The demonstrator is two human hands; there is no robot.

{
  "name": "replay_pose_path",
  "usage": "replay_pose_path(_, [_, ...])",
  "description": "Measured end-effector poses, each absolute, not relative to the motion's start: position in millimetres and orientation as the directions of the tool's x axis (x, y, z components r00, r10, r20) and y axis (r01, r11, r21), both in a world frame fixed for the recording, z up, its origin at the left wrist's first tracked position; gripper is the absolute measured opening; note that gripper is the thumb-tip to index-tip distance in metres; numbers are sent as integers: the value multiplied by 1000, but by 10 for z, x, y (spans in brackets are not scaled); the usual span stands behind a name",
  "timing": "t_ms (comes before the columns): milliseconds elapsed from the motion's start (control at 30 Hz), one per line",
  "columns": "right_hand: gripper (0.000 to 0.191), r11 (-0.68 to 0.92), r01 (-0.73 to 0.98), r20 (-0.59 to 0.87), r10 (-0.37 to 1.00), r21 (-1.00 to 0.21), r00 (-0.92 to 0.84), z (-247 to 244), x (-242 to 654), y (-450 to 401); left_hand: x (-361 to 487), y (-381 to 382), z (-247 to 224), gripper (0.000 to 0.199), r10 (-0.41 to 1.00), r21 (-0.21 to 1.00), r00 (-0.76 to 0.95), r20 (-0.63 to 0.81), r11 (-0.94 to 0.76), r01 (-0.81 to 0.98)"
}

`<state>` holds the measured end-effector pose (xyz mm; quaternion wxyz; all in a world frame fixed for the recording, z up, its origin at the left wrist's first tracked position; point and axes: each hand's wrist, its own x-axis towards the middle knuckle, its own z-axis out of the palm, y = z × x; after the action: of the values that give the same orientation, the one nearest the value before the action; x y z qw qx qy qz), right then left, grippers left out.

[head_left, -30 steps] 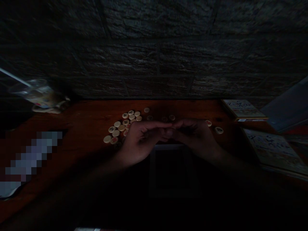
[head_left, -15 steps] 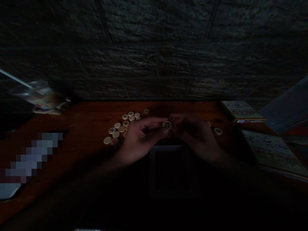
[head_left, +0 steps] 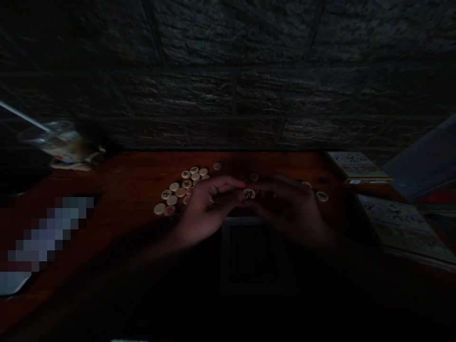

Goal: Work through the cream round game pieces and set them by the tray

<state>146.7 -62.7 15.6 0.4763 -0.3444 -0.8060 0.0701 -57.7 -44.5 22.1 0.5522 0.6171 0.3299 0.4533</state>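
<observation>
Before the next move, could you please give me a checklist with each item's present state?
1. Round piece between the fingertips of left hand and right hand: ok.
2. Its black character visible: ok.
3. Loose pieces at left all showing characters: not ok, several look blank.
4. Drink cup apart from those pieces: ok.
5. Good light around the hands: not ok, very dim.
6. Number of pieces behind the hands: cannot tell.

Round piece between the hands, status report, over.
Left hand, right hand: fingers at round piece. Black-marked face showing. Loose pieces beside left hand; nothing seen blocking.
</observation>
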Motion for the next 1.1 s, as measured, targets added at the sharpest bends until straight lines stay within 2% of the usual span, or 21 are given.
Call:
replay_pose_path(167, [29, 745, 521, 713, 623, -416, -322, 149, 1478, -639, -570, -456, 224, 14, 906, 975, 363, 219, -193, -108])
replay_pose_path(300, [25, 743, 527, 689, 634, -414, -352, 182, 1475, -655, -592, -431, 243, 11, 907, 968, 338, 250, -248, -50])
replay_pose_path(433, [25, 773, 472, 660, 621, -424, -423, 207, 1451, -694, -633, -327, 229, 11, 907, 948, 281, 313, -317, -31])
replay_pose_path(567, [18, 811, 403, 607, 585, -424, -538, 202, 1412, -736, -652, -247, 160, 18, 918, 953, 265, 296, -304, -12])
replay_pose_path(700, [25, 844, 362, 540, 532, -395, -652, 167, 1401, -742, -643, -251, 100, 20, 912, 955, 301, 279, -295, 11])
replay_pose_path(833, [21, 843, 403, 480, 536, -357, -695, 137, 1409, -728, -638, -268, 97, 20, 908, 947, 309, 284, -315, 56])
replay_pose_path(1100, [33, 823, 403, 415, 555, -401, -721, 99, 1397, -704, -650, -261, 87, 21, 882, 908, 346, 321, -391, 154])
